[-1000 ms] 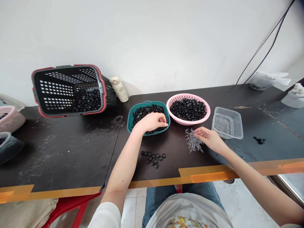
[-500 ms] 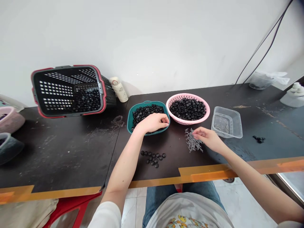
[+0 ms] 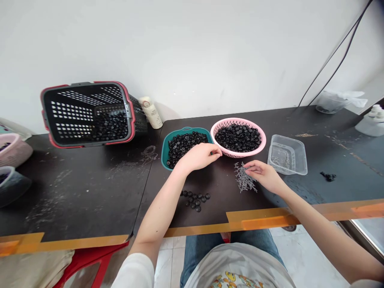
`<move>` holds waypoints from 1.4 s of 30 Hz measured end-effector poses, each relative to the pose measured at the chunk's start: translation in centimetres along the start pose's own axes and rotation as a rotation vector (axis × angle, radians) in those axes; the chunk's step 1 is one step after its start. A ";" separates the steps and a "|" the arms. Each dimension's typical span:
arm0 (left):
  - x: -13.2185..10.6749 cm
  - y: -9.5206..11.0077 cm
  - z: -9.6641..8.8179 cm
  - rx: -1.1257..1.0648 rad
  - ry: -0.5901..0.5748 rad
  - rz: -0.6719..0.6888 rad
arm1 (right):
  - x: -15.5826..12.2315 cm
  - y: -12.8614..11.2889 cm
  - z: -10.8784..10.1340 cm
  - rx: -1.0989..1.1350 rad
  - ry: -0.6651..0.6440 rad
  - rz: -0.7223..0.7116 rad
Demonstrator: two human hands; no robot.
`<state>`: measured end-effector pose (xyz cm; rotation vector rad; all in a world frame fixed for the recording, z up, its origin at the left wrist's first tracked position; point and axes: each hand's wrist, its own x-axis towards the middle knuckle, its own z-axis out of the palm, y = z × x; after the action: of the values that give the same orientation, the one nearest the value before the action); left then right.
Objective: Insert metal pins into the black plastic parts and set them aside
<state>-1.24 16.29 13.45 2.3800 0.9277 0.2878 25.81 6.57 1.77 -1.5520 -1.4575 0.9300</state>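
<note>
Looking down past a printed T-shirt (image 3: 237,274) and blue jeans (image 3: 201,250), the view crosses the orange-taped edge (image 3: 255,220) of a dark, scuffed counter (image 3: 87,192). Nearest on it lies a small cluster of black plastic caps (image 3: 195,201), just below the left hand (image 3: 198,157). That hand reaches over the near rim of a teal plastic basket (image 3: 163,156), its fingers loosely curled and touching the rim of a pink plastic colander (image 3: 240,120); whether it grips anything small, I cannot tell. The right hand (image 3: 265,176) hangs low over a loose pile of thin grey metal pins (image 3: 244,179), with its fingertips (image 3: 247,168) pinched together at the pile's edge, though no single pin is clearly held. The teal basket holds black caps (image 3: 183,149), and the colander is heaped with more. Just right of the pins sits a clear plastic tray (image 3: 287,155) with a few pins inside, and beyond it lie some black bits (image 3: 327,176). Farther left, a black-and-red perforated crate (image 3: 87,92) lies tipped on its side against the white wall (image 3: 192,48), caps visible inside, beside a cream bottle (image 3: 151,113).
</note>
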 end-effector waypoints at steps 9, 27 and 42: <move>0.3 1.9 1.0 -0.520 0.143 0.162 | -1.0 -5.8 -0.4 0.311 0.075 -0.128; -3.1 5.3 0.2 -0.613 0.709 0.424 | -2.4 -17.6 0.9 0.269 0.163 -0.749; -1.5 7.0 3.0 -1.460 0.488 0.085 | -0.1 -17.0 1.3 0.391 0.115 -0.717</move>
<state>2.71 9.82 15.07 0.9792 0.4559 1.1382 17.57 6.91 16.70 -0.6970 -1.4789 0.6221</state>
